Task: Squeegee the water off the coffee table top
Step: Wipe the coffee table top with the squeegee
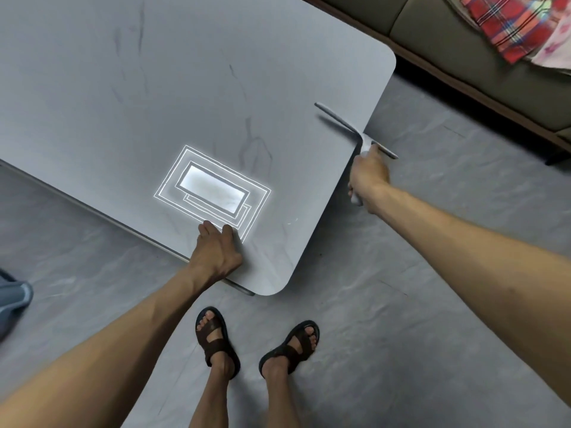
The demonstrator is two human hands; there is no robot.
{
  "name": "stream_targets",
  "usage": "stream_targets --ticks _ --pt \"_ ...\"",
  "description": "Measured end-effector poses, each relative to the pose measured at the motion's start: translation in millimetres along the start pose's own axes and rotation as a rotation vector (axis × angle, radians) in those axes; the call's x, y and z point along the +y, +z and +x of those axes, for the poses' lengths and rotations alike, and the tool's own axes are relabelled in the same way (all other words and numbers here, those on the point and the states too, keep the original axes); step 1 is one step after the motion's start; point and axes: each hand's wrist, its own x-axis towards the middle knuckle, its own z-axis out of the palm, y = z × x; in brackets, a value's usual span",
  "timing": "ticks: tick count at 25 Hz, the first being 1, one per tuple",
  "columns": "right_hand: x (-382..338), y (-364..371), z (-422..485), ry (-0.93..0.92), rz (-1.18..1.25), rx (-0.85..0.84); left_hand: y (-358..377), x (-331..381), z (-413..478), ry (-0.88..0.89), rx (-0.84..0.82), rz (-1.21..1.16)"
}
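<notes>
The grey marbled coffee table top (pixel 154 88) fills the upper left, with a rounded corner near my feet. My right hand (pixel 369 174) grips the handle of a light grey squeegee (pixel 349 126). Its blade lies across the table's right edge, one end over the top and the other end past the edge over the floor. My left hand (pixel 216 251) rests on the table near its front edge, fingers spread flat on the surface. A bright ceiling-light reflection (pixel 213 191) shines on the top just beyond that hand. No water is plainly visible.
A sofa (pixel 463 57) with a red plaid cloth (pixel 519 23) stands at the upper right, close to the table's far corner. My feet in brown sandals (pixel 256 344) stand on the grey floor by the near corner. Blue fabric (pixel 12 304) lies at the left edge.
</notes>
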Motion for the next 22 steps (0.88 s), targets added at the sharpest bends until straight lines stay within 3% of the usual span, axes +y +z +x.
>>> stream_targets --ticks 3,9,14,18,22 --pt "21 18 -27 -0.086 -0.232 -0.043 -1 3 -4 0.016 0.012 -0.011" --pt "115 -16 -81 -0.521 -0.785 -0.143 -3 0 -7 0.048 0.038 0.048" --pt "150 -90 -87 -0.544 -1.064 -0.151 0 -2 -12 0.069 0.078 0.086" --pt "141 -123 -85 -0.517 -1.041 -0.074 -5 -8 -22 0.148 0.197 0.041" --pt "87 -86 -70 -0.307 -0.493 -0.072 -8 -32 -35 0.095 0.284 -0.059"
